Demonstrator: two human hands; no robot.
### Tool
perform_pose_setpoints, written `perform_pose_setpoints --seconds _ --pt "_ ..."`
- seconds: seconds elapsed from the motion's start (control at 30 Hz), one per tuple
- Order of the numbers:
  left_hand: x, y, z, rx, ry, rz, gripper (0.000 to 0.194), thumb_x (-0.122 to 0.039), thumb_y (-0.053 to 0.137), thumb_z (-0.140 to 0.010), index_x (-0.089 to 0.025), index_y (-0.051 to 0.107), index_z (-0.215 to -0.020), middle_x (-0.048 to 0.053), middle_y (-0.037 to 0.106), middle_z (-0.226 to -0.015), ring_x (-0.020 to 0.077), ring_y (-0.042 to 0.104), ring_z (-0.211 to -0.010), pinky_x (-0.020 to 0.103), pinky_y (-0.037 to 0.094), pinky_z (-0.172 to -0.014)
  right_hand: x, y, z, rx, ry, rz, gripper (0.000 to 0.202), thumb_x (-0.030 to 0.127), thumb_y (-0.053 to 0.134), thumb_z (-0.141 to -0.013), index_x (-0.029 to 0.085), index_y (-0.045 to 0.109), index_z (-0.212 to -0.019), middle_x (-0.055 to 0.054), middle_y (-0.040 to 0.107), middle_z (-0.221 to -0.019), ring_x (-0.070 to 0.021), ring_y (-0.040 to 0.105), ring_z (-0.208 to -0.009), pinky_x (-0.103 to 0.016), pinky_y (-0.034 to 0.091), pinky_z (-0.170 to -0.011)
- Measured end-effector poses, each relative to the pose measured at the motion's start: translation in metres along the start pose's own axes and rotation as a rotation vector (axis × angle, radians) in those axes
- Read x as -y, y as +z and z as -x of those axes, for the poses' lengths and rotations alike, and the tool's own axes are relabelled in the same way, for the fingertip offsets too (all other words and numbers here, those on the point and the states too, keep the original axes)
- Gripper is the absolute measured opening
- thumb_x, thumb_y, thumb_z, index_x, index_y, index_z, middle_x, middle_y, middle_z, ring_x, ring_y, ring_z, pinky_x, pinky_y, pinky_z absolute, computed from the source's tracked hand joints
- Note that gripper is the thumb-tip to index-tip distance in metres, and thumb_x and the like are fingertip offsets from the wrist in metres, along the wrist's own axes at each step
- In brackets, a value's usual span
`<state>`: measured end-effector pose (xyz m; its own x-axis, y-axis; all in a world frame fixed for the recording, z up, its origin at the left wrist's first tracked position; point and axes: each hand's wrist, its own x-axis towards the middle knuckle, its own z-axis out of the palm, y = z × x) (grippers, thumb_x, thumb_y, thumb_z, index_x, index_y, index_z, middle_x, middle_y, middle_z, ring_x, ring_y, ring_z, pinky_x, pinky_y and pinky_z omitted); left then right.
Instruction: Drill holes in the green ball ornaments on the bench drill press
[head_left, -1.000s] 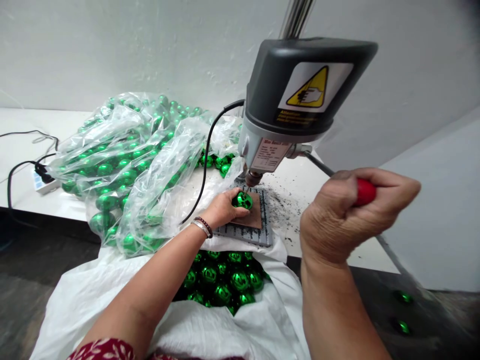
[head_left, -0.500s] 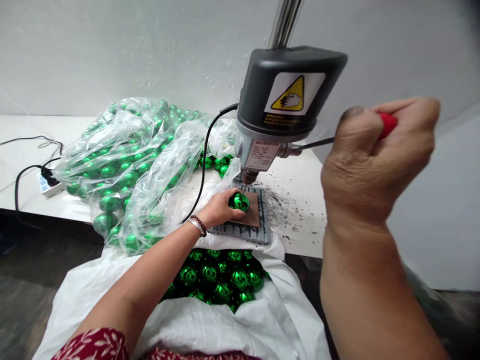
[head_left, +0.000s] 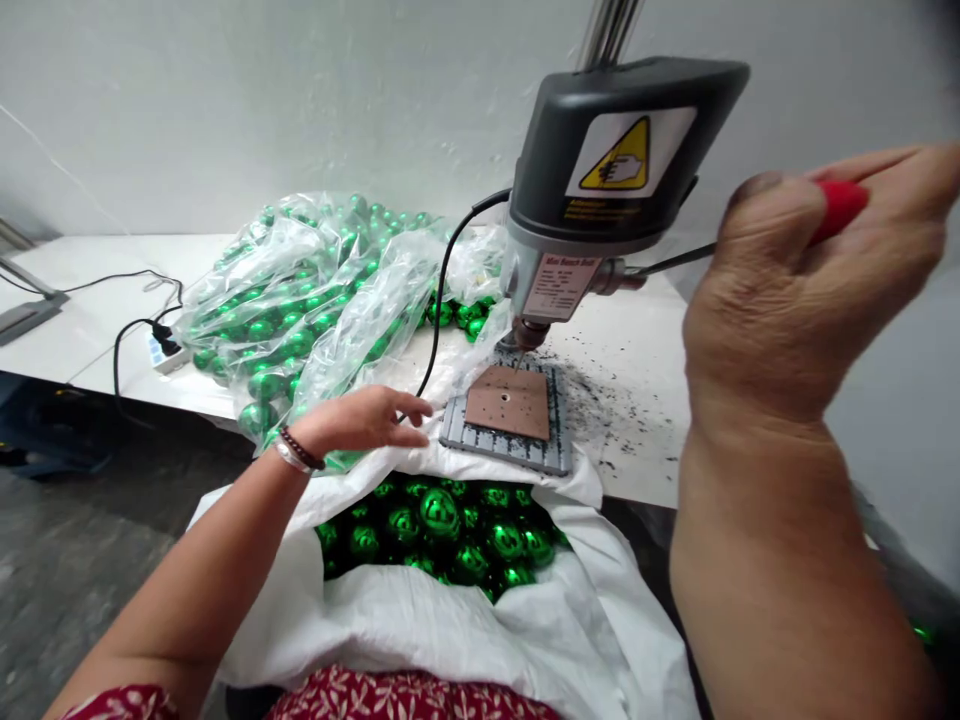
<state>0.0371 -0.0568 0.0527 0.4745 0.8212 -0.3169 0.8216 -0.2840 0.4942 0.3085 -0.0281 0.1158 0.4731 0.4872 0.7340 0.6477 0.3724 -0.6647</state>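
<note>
A small workshop: a bench drill (head_left: pixel 630 165) (a mini one, by its label) stands over a white desk (head_left: pixel 649 465), with dark chips (head_left: pixel 600 400) scattered right and bulk green balls (head_left: pixel 264 386) bagged in clear plastic (head_left: pixel 367 325) left.

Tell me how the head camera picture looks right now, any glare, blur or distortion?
Head view: bright glints on the green balls and the clear plastic bag; head view: fine print on the bench drill's lower label too soft to read; head view: right hand around the red knob looms large, perhaps wide-angle stretch; head view: upper right corner darkened.
</note>
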Motion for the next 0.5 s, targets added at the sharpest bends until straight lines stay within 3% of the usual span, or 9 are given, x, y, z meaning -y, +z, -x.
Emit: perform_pose_setpoints --seconds 0.03,0.1,0.17,0.27,0.4,0.5 --pt "0.007 -0.005 0.003 -0.051 -0.052 -0.120 0.031 -0.029 0.056 -0.084 -0.022 0.072 -0.109 0.005 0.075 -0.097 0.0168 0.066 -0.079 0.025 0.047 -0.072 -0.001 0.001 0.000 -0.006 -0.009 -0.008 0.013 0.024 0.042 -0.084 0.018 0.038 -0.073 0.006 0.032 -0.074 -0.0021 0.038 -0.074 -0.029 0.033 -0.077" --pt "0.023 -0.010 0.004 -0.108 -0.154 -0.357 0.034 -0.019 0.044 -0.087 -0.020 0.075 -0.100 0.008 0.075 -0.095 0.0200 0.067 -0.082 0.029 0.047 -0.076 -0.006 0.003 -0.001 -0.017 -0.040 -0.028 0.013 0.021 0.042 -0.083 0.019 0.035 -0.073 0.005 0.031 -0.075 -0.0023 0.037 -0.072 -0.028 0.034 -0.076" --pt "0.037 -0.006 0.002 -0.108 -0.220 -0.478 0.041 -0.012 0.039 -0.086 -0.019 0.074 -0.105 0.010 0.074 -0.099 0.0222 0.067 -0.087 0.032 0.047 -0.079 -0.011 0.005 -0.001 -0.031 -0.071 -0.058 0.013 0.020 0.041 -0.083 0.019 0.033 -0.074 0.004 0.032 -0.076 -0.0028 0.036 -0.072 -0.027 0.034 -0.076" --pt "0.050 0.005 -0.003 -0.150 -0.192 -0.511 0.045 -0.011 0.040 -0.085 -0.017 0.067 -0.121 0.013 0.070 -0.110 0.0231 0.064 -0.098 0.034 0.046 -0.089 -0.016 0.008 0.000 -0.044 -0.111 -0.101 0.012 0.020 0.040 -0.082 0.020 0.031 -0.075 0.002 0.035 -0.078 -0.0040 0.037 -0.073 -0.028 0.035 -0.076" --pt "0.049 0.014 -0.006 -0.178 -0.138 -0.568 0.055 -0.023 0.057 -0.080 -0.025 0.056 -0.135 0.014 0.061 -0.119 0.0301 0.055 -0.109 0.039 0.046 -0.089 -0.014 0.007 0.003 -0.058 -0.124 -0.078 0.013 0.023 0.040 -0.084 0.019 0.033 -0.074 0.003 0.036 -0.079 -0.0042 0.039 -0.075 -0.030 0.035 -0.076" --pt "0.043 0.016 -0.006 -0.158 -0.176 -0.576 0.045 -0.036 0.063 -0.078 -0.025 0.066 -0.122 0.015 0.058 -0.124 0.0352 0.050 -0.116 0.040 0.048 -0.085 -0.008 0.005 0.005 -0.061 -0.062 -0.043 0.014 0.025 0.041 -0.084 0.019 0.034 -0.073 0.004 0.039 -0.079 -0.0036 0.043 -0.076 -0.030 0.036 -0.077"
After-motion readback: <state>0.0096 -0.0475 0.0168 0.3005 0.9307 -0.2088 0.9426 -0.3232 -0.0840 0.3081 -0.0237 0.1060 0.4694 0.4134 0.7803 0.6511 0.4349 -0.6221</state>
